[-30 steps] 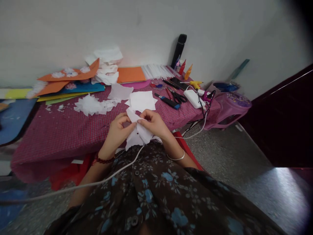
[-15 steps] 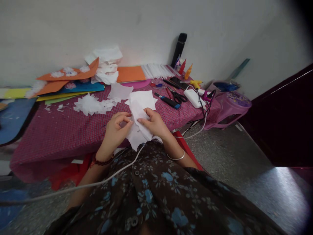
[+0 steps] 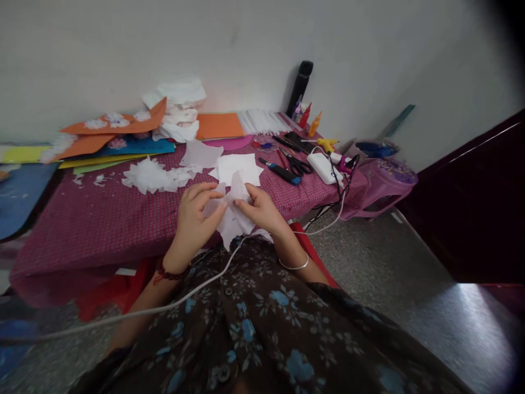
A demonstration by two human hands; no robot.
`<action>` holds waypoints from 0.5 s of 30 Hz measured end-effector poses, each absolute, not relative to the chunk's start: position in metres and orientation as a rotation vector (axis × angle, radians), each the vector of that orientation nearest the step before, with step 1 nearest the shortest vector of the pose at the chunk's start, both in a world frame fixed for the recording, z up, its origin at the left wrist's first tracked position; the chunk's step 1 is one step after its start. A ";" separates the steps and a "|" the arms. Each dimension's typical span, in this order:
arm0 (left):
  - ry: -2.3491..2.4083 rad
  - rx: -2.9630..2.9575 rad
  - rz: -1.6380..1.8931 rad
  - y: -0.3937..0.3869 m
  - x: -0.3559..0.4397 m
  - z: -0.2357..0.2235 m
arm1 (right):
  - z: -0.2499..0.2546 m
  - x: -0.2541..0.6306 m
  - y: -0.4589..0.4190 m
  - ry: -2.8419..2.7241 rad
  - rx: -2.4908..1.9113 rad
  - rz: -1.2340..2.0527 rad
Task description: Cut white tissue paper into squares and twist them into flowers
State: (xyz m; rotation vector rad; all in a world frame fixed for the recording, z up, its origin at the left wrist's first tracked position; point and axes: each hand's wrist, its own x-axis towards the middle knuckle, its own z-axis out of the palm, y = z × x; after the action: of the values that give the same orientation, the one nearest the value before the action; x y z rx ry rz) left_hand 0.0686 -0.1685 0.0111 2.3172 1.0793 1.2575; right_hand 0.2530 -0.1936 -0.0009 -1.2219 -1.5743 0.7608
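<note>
A thin, creased sheet of white tissue paper (image 3: 233,221) hangs over the table's front edge, close to my body. My right hand (image 3: 260,208) pinches it between thumb and fingers from the right side. My left hand (image 3: 199,212) is at the paper's left edge, its fingers spread and curved, with a gap between thumb and forefinger. Just beyond my fingers lies a stack of white paper squares (image 3: 235,166). To its left are a loose tissue sheet (image 3: 200,154) and a jagged heap of cut white tissue (image 3: 153,176).
Right of the stack lie a utility knife (image 3: 281,171), scissors (image 3: 297,163), a white power bank (image 3: 324,168) with cables, and a yellow glue gun (image 3: 327,144). Coloured sheets (image 3: 123,145) are piled at back left. A pink stool (image 3: 377,186) stands right. A white cable (image 3: 143,312) crosses my lap.
My left fingers have opened and spread away from the tissue paper. My right hand keeps its pinch, and the paper's upper part has bunched and shifted slightly right.
</note>
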 end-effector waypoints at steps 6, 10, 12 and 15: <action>1.225 2.462 1.063 -0.164 0.074 -0.005 | 0.002 0.251 -0.198 -1.646 -1.142 0.767; 1.251 2.410 1.106 -0.164 0.070 -0.003 | -0.002 0.252 -0.195 -1.544 -1.237 0.701; 1.265 2.409 1.137 -0.165 0.068 -0.001 | -0.004 0.253 -0.193 -1.493 -1.249 0.685; 1.286 2.457 1.207 -0.165 0.067 0.002 | -0.008 0.254 -0.191 -1.452 -1.240 0.695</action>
State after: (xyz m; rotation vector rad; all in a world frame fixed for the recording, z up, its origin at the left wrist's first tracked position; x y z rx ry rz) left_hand 0.0666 -0.1654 0.0017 2.4568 1.2864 1.2072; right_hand 0.2535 -0.1907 -0.0082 -1.2397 -1.4518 0.6954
